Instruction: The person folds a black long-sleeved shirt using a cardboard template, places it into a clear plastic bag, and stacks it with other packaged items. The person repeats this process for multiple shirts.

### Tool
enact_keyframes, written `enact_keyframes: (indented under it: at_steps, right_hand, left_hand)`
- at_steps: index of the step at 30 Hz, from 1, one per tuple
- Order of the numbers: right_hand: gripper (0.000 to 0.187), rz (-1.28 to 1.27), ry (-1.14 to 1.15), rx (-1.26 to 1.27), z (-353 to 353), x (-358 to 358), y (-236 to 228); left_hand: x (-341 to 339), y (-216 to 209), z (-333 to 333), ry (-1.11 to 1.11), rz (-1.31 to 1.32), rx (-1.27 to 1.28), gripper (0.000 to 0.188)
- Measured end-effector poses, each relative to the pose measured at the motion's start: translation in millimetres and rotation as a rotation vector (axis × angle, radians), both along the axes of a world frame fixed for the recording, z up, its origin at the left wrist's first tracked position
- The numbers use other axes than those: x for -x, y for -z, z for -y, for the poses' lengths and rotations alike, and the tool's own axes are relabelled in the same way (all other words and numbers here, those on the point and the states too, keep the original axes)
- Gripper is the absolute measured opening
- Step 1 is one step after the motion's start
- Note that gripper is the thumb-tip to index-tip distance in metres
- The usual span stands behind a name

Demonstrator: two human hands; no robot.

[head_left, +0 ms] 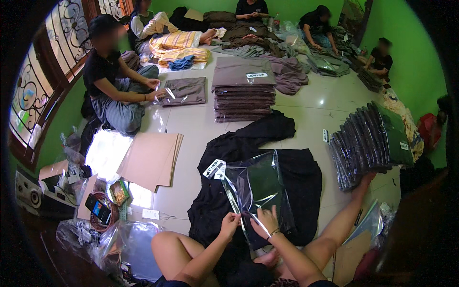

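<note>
In front of me a clear plastic bag [260, 184] with a folded dark garment inside lies over a spread black garment [210, 191]. At the bag's near left edge, my left hand [231, 225] is closed in a pinch on the plastic. My right hand [266, 223] rests on the near part of the bag, its fingers spread; some fingertips are hard to make out behind the glare. A white printed tag [214, 169] sits at the bag's far left corner. Both my forearms come in from the lower edge, between my bent legs.
A stack of bagged brown garments [244, 91] stands ahead; a leaning row of bagged dark garments [366, 143] is at right. Cardboard sheets [150, 158], a basket with a phone [99, 209] and empty plastic bags [143, 248] lie left. Several people sit around, one folding a garment [184, 91].
</note>
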State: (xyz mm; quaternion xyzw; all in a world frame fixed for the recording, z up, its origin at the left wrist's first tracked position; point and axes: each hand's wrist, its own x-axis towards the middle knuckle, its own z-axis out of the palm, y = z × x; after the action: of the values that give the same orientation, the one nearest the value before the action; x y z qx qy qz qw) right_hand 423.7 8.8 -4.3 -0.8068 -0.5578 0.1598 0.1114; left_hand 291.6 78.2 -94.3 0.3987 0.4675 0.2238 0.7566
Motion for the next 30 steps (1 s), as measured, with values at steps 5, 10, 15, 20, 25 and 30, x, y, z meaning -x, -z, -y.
enact_keyframes:
  at_steps: [5,10,15,20,25,30]
  right_hand:
    - [0.028,-0.010,-0.022,-0.216,3,14,9]
    - [0.038,-0.234,-0.098,-0.321,10,6,22]
    - [0.032,-0.547,-0.018,-0.480,36,36,45]
    - [0.026,-0.316,-0.381,-0.519,76,51,25]
    - [0.008,-0.278,0.112,-0.840,73,2,13]
    - [0.043,-0.229,0.768,-0.240,52,-75,61]
  left_hand:
    - [5,-25,3,0.012,0.146,-0.100,0.014]
    - [21,-43,11,-0.070,0.246,0.081,0.021]
    - [17,-25,4,-0.095,0.240,0.368,0.035]
    - [14,-19,-19,0.079,0.222,0.340,0.031]
    - [29,-24,-46,-0.171,0.062,0.155,0.033]
    - [43,-5,-47,-0.060,-0.139,0.016,0.027]
